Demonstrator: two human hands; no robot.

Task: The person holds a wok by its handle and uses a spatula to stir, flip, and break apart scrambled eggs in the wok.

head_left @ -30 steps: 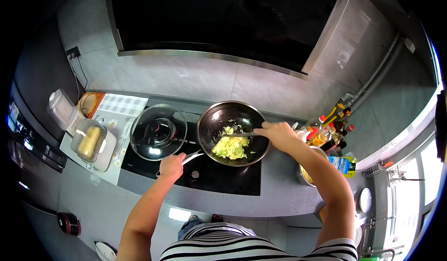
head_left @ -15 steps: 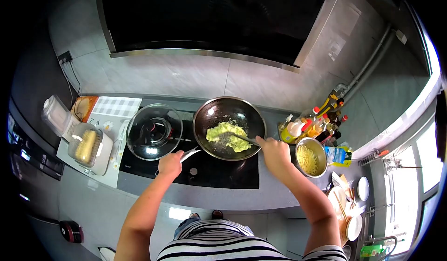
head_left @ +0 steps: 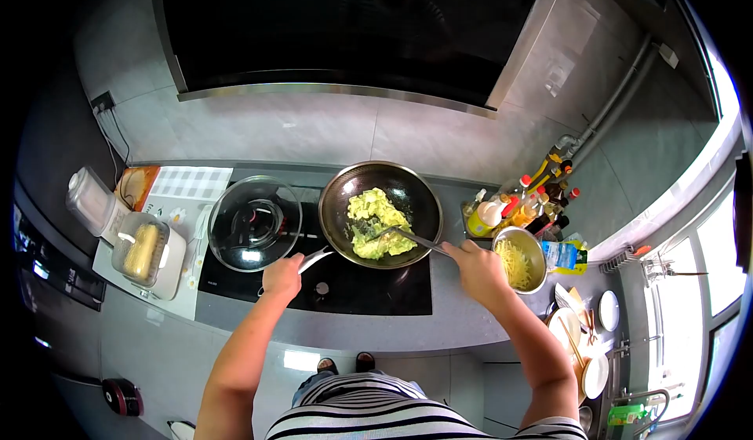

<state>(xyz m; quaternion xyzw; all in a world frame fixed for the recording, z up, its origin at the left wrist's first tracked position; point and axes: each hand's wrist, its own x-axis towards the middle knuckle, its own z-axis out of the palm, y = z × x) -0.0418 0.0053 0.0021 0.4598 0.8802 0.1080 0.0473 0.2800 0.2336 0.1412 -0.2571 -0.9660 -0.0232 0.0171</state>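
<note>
A dark wok (head_left: 420, 201) sits on the right side of the black cooktop (head_left: 369, 297). My left hand (head_left: 281, 278) is closed around the wok's silver handle (head_left: 315, 259). In the wok lies yellow-green food (head_left: 378, 207) that looks like scrambled egg. My right hand (head_left: 478, 271) grips the shaft of a spatula (head_left: 423, 241), whose head is among the egg, partly hidden by it. Close beside my right hand stands a metal bowl (head_left: 540, 283) holding pale yellow shreds (head_left: 514, 264).
A glass lid (head_left: 255, 223) lies over the left burner. Several sauce bottles (head_left: 522, 209) crowd the back right corner. Plates (head_left: 594, 376) and chopsticks are at the far right near the sink. A white container (head_left: 161, 256) stands at the left, and a range hood (head_left: 345, 36) hangs above.
My right hand has moved slightly right and down with the spatula. The egg has been pushed into a taller, more upright heap. My left hand stays on the handle.
</note>
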